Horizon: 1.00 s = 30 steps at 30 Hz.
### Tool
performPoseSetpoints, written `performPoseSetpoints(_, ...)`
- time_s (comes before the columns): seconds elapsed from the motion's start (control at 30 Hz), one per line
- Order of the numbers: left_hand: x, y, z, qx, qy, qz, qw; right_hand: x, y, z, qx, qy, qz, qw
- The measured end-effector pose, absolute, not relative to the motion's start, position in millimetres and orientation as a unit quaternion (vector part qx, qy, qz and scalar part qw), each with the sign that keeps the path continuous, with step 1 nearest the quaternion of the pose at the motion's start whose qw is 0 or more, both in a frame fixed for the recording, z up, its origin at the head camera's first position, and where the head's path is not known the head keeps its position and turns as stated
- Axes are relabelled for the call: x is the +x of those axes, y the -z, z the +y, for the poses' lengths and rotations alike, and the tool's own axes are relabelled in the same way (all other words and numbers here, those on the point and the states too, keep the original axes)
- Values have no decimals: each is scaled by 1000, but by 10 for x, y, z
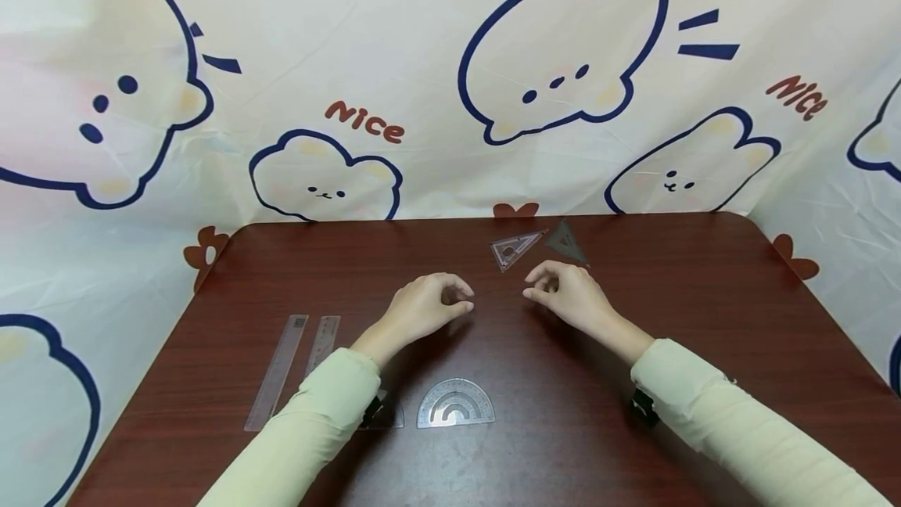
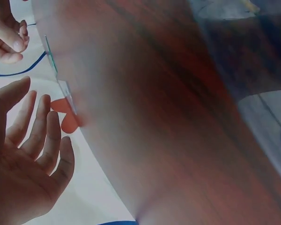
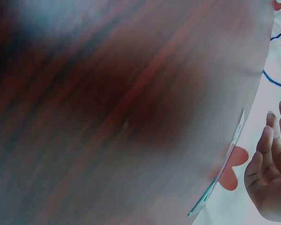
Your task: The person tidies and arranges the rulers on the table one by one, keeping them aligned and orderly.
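Above the middle of the table, my left hand [image 1: 426, 307] is held with fingers loosely bent and nothing in it. Facing it across a gap, my right hand [image 1: 572, 295] is likewise empty, its fingers loosely bent. Just beyond the right hand lie a clear set square [image 1: 501, 251] and a darker set square [image 1: 566, 242], near the table's far edge. Both wrist views show an empty palm, the left hand [image 2: 33, 154] and the right hand [image 3: 274, 168]. A clear protractor [image 1: 456, 404] lies nearer me, between the forearms.
Two clear rulers, a longer ruler [image 1: 277, 374] and a shorter ruler [image 1: 323, 343], lie at the left. My left sleeve partly covers the shorter one and another clear piece [image 1: 389, 418] beside the protractor. A patterned cloth [image 1: 436, 84] hangs behind the brown table [image 1: 704, 296].
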<state>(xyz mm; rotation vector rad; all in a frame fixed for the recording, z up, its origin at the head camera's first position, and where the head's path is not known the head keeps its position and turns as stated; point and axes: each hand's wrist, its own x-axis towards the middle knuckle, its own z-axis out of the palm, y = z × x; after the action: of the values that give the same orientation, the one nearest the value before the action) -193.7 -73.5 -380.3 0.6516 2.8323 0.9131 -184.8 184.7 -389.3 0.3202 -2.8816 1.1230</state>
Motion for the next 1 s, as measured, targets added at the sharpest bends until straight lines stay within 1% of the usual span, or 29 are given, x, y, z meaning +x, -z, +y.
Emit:
performPoseSetpoints(0.4, -2033, 3806, -626, 203, -307, 928, 57, -2065, 3926, 2001, 84, -370, -925, 21)
performPoseSetpoints(0.6, -2085, 3784, -558, 201, -310, 928, 52, -2158, 3935, 2078, 77, -371, -925, 14)
performPoseSetpoints(1.0, -2221, 3779, -479, 183, -320, 928, 48, -2305, 3933, 2165, 62, -366, -928, 21)
